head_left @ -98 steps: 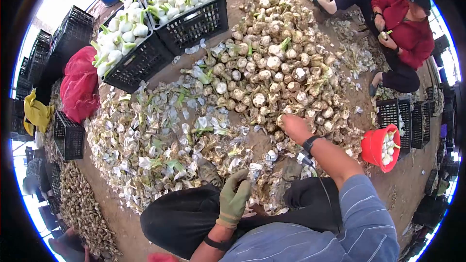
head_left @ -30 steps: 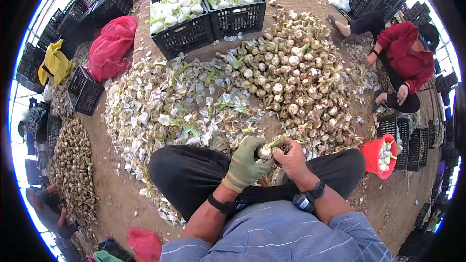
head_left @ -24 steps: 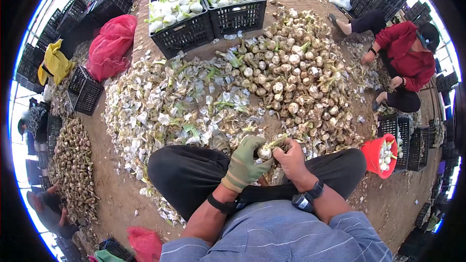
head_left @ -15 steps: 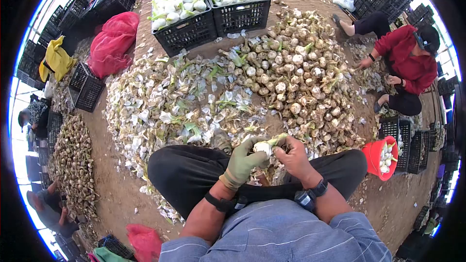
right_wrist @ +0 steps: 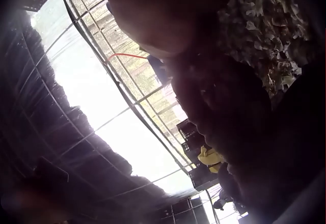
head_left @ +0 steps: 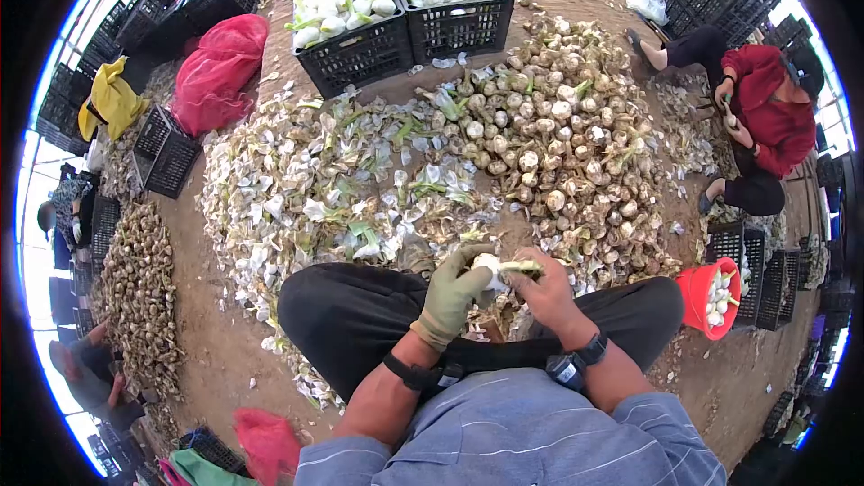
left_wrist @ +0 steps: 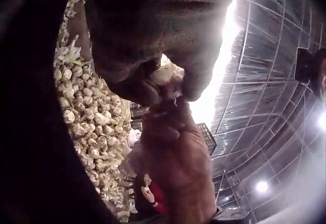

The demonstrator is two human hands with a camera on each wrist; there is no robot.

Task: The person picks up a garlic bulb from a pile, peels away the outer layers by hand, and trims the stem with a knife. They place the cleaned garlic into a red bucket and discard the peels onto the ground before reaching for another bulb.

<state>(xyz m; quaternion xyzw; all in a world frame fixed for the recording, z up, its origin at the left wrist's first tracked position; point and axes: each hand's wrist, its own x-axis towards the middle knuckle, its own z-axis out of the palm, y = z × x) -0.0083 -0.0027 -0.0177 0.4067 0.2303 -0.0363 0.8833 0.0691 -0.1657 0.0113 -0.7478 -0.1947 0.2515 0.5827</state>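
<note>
In the head view a garlic bulb, white with a pale green stem, is held above the lap between both hands. My gloved left hand grips the bulb from the left, fingers curled round it. From the right, my bare right hand pinches at the stem side with thumb and fingers. The left wrist view shows the garlic bulb mostly hidden by the dark glove, with the right hand below it. The right wrist view is too dark to show the bulb.
Ahead lies a pile of unpeeled garlic, with peeled skins to its left. Two black crates of white garlic stand behind. A red bucket with peeled garlic is at the right. A person in red sits beyond.
The right hand has come back from the pile to meet the left over the lap. The bulb, brownish a second ago, now shows clean white. The person in red has brought both hands together.
</note>
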